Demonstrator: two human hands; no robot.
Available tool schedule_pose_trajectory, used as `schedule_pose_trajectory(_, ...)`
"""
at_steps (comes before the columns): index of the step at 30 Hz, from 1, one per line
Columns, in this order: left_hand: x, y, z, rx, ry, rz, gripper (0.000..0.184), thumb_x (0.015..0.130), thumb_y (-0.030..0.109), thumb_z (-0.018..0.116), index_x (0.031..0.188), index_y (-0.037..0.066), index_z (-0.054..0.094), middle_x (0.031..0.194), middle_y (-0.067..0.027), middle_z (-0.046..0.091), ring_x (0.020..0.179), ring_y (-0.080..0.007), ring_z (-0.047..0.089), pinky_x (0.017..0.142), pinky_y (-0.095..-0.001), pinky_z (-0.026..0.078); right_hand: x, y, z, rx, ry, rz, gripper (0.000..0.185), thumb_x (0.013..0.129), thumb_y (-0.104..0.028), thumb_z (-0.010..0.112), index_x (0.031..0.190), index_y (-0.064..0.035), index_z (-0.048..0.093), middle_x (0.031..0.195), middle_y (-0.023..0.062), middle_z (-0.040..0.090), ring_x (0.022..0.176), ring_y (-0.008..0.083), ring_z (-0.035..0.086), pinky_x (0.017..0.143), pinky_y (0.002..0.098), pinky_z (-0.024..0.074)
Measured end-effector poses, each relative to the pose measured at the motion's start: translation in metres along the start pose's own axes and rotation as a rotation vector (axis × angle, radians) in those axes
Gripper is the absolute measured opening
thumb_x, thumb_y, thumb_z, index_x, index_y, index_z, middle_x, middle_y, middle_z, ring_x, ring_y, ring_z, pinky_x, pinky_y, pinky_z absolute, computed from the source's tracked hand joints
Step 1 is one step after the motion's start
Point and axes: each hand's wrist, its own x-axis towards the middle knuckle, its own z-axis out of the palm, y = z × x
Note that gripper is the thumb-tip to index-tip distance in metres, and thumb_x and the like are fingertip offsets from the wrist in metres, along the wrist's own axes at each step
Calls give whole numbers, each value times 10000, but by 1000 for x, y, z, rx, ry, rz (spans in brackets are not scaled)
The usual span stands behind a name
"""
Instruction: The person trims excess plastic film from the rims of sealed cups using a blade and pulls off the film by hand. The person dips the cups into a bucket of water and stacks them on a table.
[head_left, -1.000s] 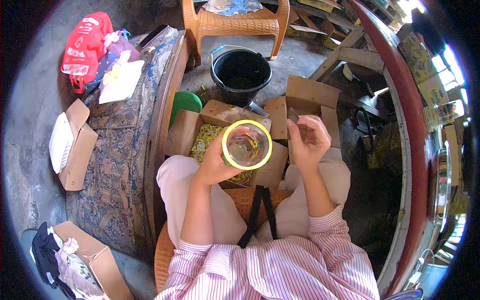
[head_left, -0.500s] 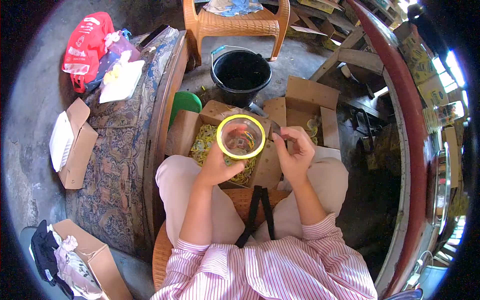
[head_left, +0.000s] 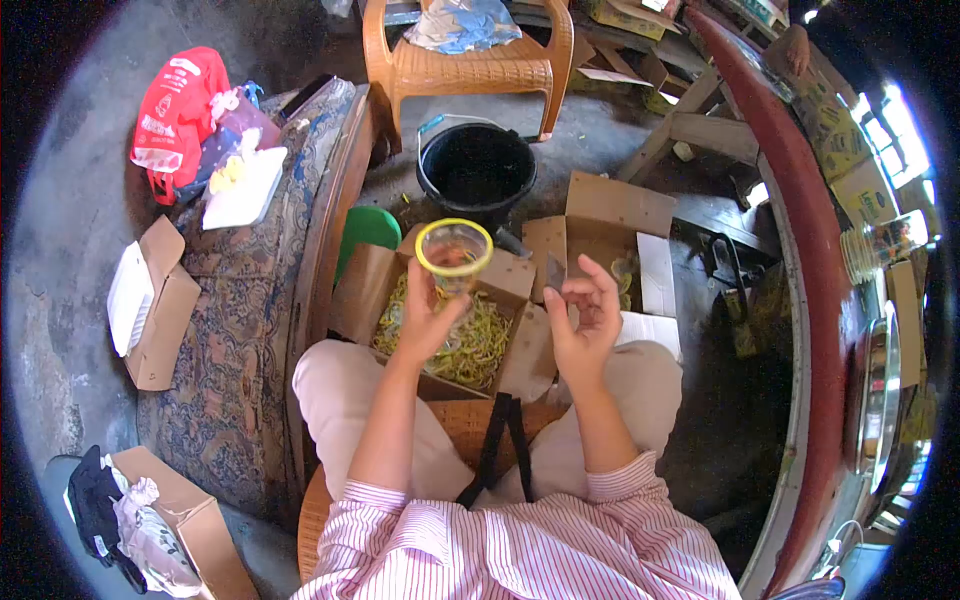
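Yellow-rimmed cup [head_left: 453, 263] seemingly clear of bucket [head_left: 477, 172]

Yellow-rimmed clear cup [head_left: 453, 248], pink-and-white striped shirt [head_left: 520, 548], black bucket [head_left: 476, 168], red bag [head_left: 176, 118]

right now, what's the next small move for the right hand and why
Probably bring the dark flat piece in the right hand to the clear cup's yellow rim: the left hand holds the cup, the piece is pinched at fingertips but apart from it, and loose yellow strips lie in the open box below.
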Motion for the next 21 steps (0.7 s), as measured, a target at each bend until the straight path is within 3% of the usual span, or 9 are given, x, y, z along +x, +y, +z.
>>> schedule_pose_trajectory(2,27,-18,-2,-2,43,5,556,791,51,538,1271,53,257,1161,-107,444,1074,-200,474,881,-326,417,4,3,-2,-13,7,12,448,728,57,643,1146,24,485,801,54,591,740,96,558,656,225,472)
schedule_pose_trajectory(5,82,-28,2,98,126,-214,539,808,95,550,1259,55,257,1142,-120,435,1024,-202,489,849,-314,427,6,10,-2,17,34,56,451,722,57,649,1142,29,488,796,56,594,737,99,560,655,224,473)
schedule_pose_trajectory(8,153,-87,-12,80,26,-349,671,735,166,636,1238,10,221,1155,-170,391,1018,-232,459,856,-327,410,8,14,-4,37,49,57,444,719,56,654,1133,31,495,785,64,602,733,104,563,655,228,476)
schedule_pose_trajectory(11,211,-172,-33,657,78,-244,838,625,234,712,1211,-48,183,1131,-211,360,1038,-273,417,885,-350,383,15,13,-11,-30,37,82,443,720,55,655,1131,28,494,786,63,603,730,100,560,657,229,473)
schedule_pose_trajectory(13,243,-196,-48,864,-58,-297,945,533,274,751,1178,-88,162,1099,-232,338,1081,-314,370,927,-352,349,17,24,-15,15,59,152,449,727,43,656,1142,17,487,794,56,597,734,95,559,668,229,473)
schedule_pose_trajectory(17,252,-150,-36,854,-220,-572,799,535,308,753,1154,-31,377,1102,-239,374,988,-327,467,857,-377,432,23,31,-21,79,86,307,455,736,28,656,1156,6,480,803,50,591,739,92,558,680,226,471)
schedule_pose_trajectory(18,256,-173,-44,1012,-115,-406,704,569,329,734,1132,-6,477,1107,-249,400,934,-336,511,804,-383,469,23,32,-22,84,85,313,457,736,29,656,1157,5,479,803,49,591,738,91,558,679,224,470)
schedule_pose_trajectory(21,259,-179,-48,1060,-151,-426,723,598,350,715,1167,-21,466,1077,-256,442,936,-350,514,821,-376,463,22,29,-22,104,74,320,480,726,62,645,1169,-4,469,800,25,566,729,67,528,680,197,439)
